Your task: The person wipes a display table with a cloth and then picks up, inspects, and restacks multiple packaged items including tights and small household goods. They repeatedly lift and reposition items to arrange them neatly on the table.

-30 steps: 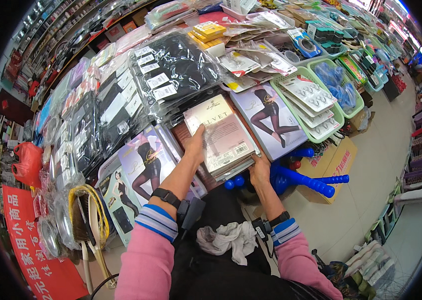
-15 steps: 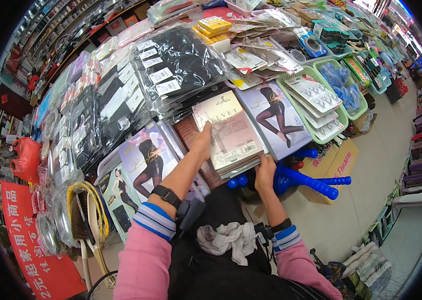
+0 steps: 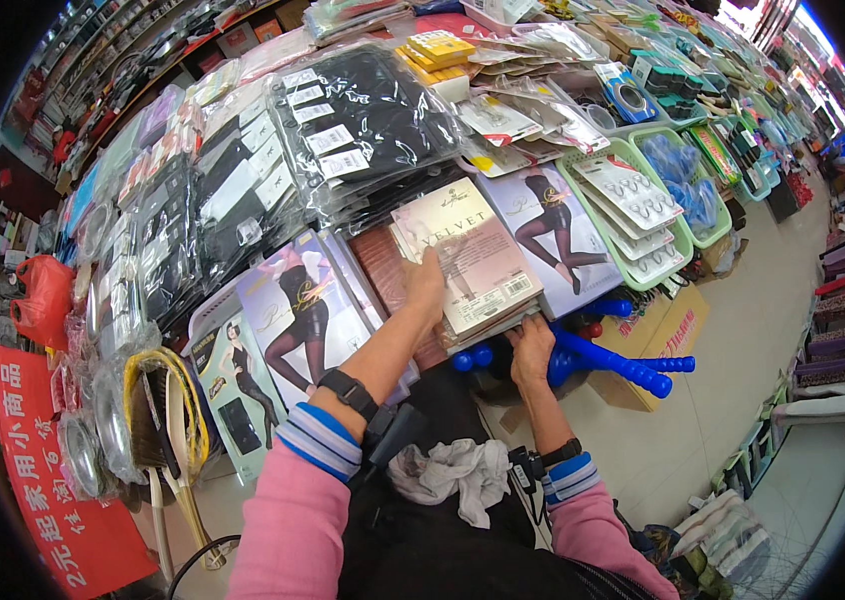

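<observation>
My left hand (image 3: 425, 290) holds the left side of a stack of cream and pink hosiery packages (image 3: 473, 245), thumb on top. The fingers of my right hand (image 3: 531, 345) are closed on the stack's lower right edge. A reddish-brown surface (image 3: 375, 262) shows just left of the stack. Lilac hosiery packages with pictures of legs flank it on the right (image 3: 553, 225) and left (image 3: 288, 315). Blue knobbed plastic sticks (image 3: 633, 373) poke out below my right hand.
Bagged black items (image 3: 363, 120) lie behind the stack. Green baskets (image 3: 681, 252) hold carded goods and blue bags. A cardboard box (image 3: 678, 325) is on the floor at right. A broom (image 3: 173, 455) and red sign (image 3: 48, 470) stand at lower left. A white rag (image 3: 453, 475) rests near my waist.
The stack, with both my hands on it, has shifted slightly right in the view, uncovering more of the reddish-brown surface at its left. Both hands keep hold of it.
</observation>
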`<action>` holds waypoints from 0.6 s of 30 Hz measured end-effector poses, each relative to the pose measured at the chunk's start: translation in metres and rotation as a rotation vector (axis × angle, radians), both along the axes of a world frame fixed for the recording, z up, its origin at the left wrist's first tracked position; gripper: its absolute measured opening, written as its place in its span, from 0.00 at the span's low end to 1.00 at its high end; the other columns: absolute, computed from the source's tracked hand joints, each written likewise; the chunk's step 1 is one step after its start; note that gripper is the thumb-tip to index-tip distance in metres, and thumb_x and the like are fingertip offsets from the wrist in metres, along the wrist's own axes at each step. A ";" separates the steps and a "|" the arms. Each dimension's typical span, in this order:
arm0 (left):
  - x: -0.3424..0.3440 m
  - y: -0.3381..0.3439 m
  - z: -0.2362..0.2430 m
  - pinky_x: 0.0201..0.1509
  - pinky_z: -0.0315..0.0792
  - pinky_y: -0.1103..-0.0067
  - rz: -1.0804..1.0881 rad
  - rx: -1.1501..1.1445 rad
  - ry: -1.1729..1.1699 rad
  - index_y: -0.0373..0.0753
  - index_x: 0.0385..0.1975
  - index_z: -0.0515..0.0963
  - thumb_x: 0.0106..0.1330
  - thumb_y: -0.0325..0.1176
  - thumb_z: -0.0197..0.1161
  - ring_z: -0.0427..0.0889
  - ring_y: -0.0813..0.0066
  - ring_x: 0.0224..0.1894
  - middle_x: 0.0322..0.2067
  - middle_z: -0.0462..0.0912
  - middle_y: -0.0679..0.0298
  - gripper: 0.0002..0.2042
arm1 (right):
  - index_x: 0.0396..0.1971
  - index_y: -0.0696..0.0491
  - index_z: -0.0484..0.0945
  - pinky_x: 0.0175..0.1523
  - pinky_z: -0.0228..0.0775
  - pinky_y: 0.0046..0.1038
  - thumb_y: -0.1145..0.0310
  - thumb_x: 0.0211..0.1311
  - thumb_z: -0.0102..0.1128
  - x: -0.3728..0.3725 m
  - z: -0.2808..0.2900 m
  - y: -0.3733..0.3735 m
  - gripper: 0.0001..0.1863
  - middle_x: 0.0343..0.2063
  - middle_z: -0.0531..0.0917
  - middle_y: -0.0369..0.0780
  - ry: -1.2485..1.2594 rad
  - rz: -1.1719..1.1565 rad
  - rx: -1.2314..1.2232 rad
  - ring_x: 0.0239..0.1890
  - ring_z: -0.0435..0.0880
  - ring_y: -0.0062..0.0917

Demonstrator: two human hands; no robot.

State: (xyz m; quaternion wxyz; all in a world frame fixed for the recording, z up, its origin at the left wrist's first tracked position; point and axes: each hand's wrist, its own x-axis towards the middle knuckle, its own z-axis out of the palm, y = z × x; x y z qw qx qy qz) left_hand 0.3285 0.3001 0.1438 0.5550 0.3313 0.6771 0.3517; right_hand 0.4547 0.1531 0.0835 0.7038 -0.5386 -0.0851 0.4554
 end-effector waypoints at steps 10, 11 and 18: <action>-0.008 -0.007 0.033 0.54 0.70 0.65 -0.050 0.018 0.069 0.24 0.56 0.67 0.66 0.44 0.56 0.77 0.51 0.52 0.51 0.76 0.41 0.28 | 0.47 0.60 0.77 0.48 0.74 0.33 0.76 0.63 0.48 0.001 0.001 0.006 0.15 0.42 0.79 0.39 -0.013 -0.032 -0.069 0.45 0.78 0.27; -0.008 -0.008 0.036 0.53 0.71 0.65 -0.053 -0.015 0.114 0.24 0.55 0.68 0.66 0.44 0.56 0.78 0.51 0.51 0.50 0.77 0.41 0.27 | 0.48 0.60 0.77 0.48 0.74 0.33 0.76 0.63 0.48 0.002 0.000 0.006 0.15 0.43 0.79 0.39 -0.003 -0.028 -0.062 0.45 0.78 0.27; -0.007 -0.018 0.033 0.62 0.63 0.59 -0.089 0.036 -0.106 0.28 0.66 0.53 0.65 0.53 0.52 0.64 0.49 0.64 0.63 0.62 0.41 0.38 | 0.50 0.61 0.73 0.48 0.76 0.32 0.78 0.67 0.45 0.004 0.003 0.005 0.14 0.45 0.79 0.42 0.016 -0.017 -0.040 0.44 0.80 0.30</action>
